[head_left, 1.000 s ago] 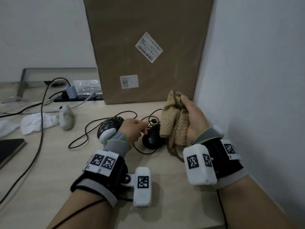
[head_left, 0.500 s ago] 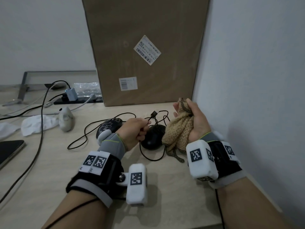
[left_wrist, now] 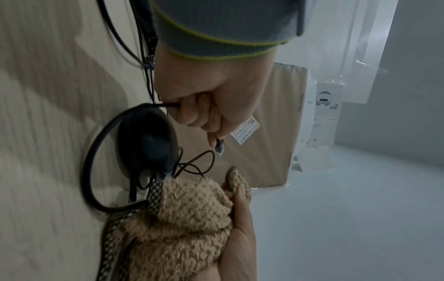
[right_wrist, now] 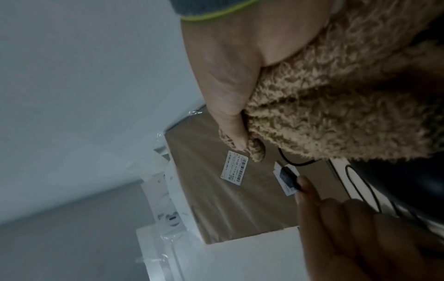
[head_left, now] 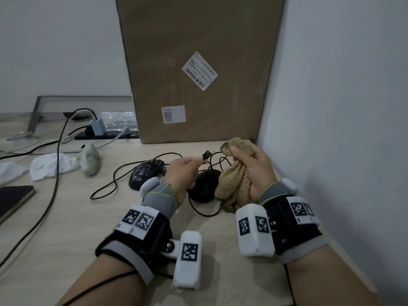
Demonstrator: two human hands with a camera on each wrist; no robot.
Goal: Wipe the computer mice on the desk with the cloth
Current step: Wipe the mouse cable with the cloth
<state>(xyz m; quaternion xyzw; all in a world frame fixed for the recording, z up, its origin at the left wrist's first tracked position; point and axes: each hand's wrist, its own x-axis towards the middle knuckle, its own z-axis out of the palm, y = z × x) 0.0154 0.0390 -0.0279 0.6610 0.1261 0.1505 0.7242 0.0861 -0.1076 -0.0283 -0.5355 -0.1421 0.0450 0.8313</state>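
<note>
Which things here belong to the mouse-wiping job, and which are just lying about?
Job:
cloth, gripped by right hand
plain mouse
patterned mouse
plug, pinched by left hand

Lying about:
box
tissue
grey lump
power strip
charger

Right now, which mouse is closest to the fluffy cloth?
The plain black mouse, right beside the cloth in the right hand. The patterned mouse and grey mouse lie farther left.
</note>
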